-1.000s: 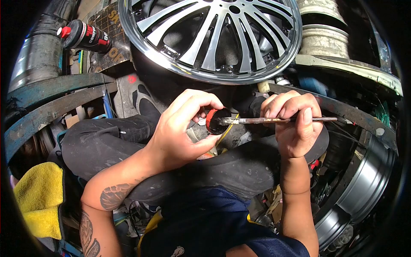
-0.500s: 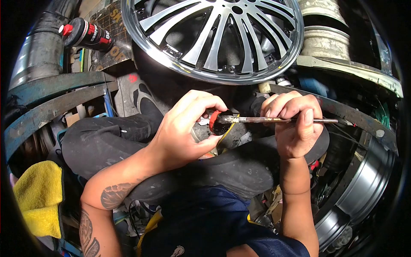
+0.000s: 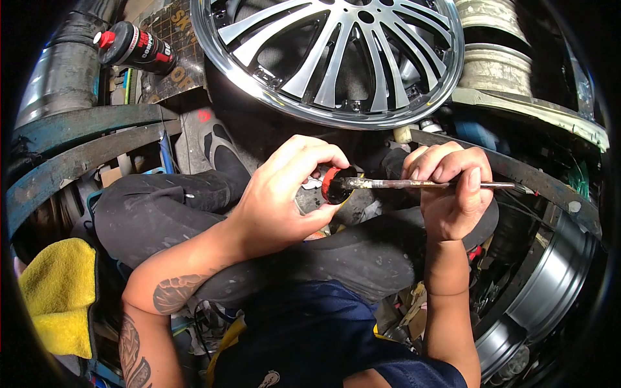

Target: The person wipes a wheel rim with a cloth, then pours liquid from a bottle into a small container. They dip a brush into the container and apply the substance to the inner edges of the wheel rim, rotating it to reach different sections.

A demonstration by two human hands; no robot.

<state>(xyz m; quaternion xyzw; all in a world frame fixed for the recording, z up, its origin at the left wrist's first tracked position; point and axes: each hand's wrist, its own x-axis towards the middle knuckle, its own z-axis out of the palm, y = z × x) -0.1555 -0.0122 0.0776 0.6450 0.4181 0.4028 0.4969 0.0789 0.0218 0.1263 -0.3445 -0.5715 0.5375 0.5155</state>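
My left hand (image 3: 284,187) is curled around a small red cap (image 3: 328,183), pinched between thumb and fingers. The cap is tipped on its side with its mouth facing right, and its inside is black and wet-looking. In my right hand (image 3: 453,184) is a thin paintbrush (image 3: 394,184), gripped by the handle between thumb and fingers. The brush lies nearly level, and its bristle end is at the cap's mouth; the bristle tips are hard to make out against the black. Beyond both hands a polished multi-spoke wheel rim (image 3: 336,64) lies face up.
A black bottle with a red tip (image 3: 139,50) stands at upper left on a marked box. A yellow cloth (image 3: 61,297) hangs at lower left. Other rims (image 3: 495,68) are stacked at upper right, with a silver one (image 3: 553,291) at lower right. Metal frame bars (image 3: 97,132) run along both sides.
The whole view has shifted slightly, with the rim and hands appearing a little further right. Both hands keep their hold, and the brush end stays at the cap's mouth.
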